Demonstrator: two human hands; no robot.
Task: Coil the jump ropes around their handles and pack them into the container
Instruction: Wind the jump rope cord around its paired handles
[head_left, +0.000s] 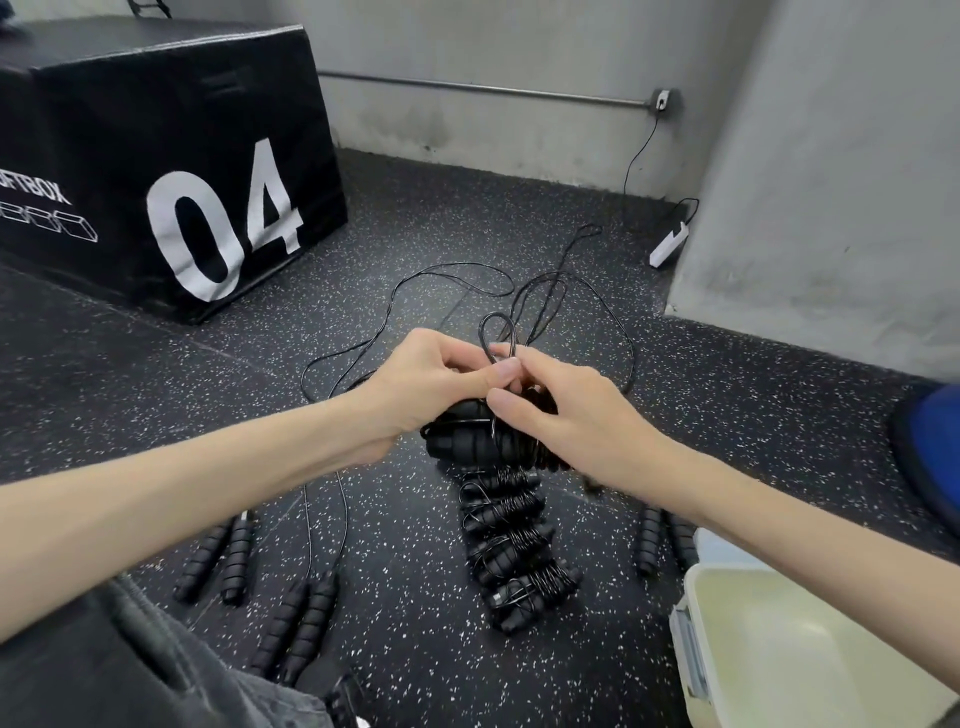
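Observation:
My left hand (436, 374) grips a pair of black ribbed jump-rope handles (467, 436) held together above the floor. My right hand (561, 410) pinches the thin black rope where a small loop (497, 332) sticks up between my fingers. Rope turns wrap the handles under my right palm. Several coiled ropes (514, 551) lie in a row on the floor below my hands. Loose rope (457, 275) trails over the floor behind. The pale container (696, 623) stands open at the lower right.
Pairs of uncoiled handles lie at the left (228, 556), lower left (301, 618) and right (667, 540). A black box marked 04 (171, 156) stands at the back left. A white power strip (670, 244) sits by the grey wall. A blue object (935, 441) is at the right edge.

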